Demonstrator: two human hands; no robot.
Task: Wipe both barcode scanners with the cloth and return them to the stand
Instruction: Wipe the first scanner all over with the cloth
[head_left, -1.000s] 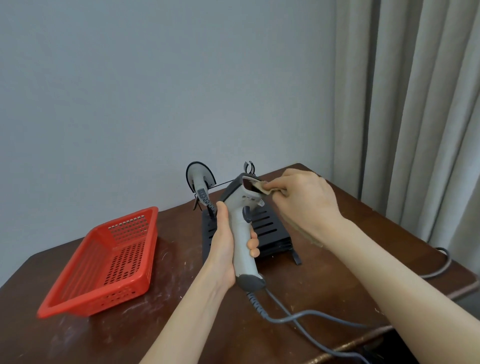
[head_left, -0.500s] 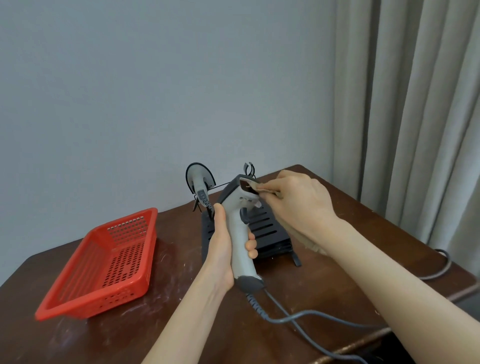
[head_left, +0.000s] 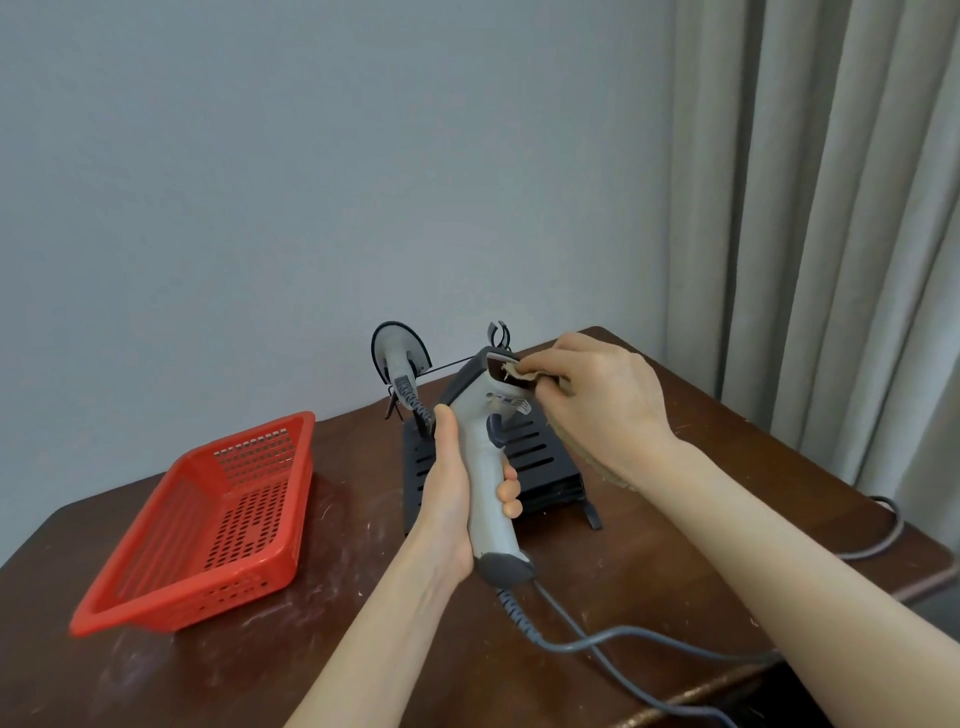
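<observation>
Shifted rightward, my right grip (head_left: 602, 400) pinches the tan cloth (head_left: 519, 373) against the grey plastic barcode scanner (head_left: 483, 467); my left grip (head_left: 449, 493) clasps its handle. Light strokes should suffice.

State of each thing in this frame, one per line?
Held barcode scanner: off the stand, upright, gripped by left hand.
Cloth: pinched by right hand, against the scanner's window.
Second barcode scanner: seated in the stand.
Red basket: upright on table.

Ahead of me stands a plain, pale grey-blue painted wall (head_left: 311, 182), softly and evenly lit. To my right hang beige pleated fabric curtains (head_left: 831, 234). Below me lies a dark brown wooden table (head_left: 208, 675), its top scuffed with whitish marks.
</observation>
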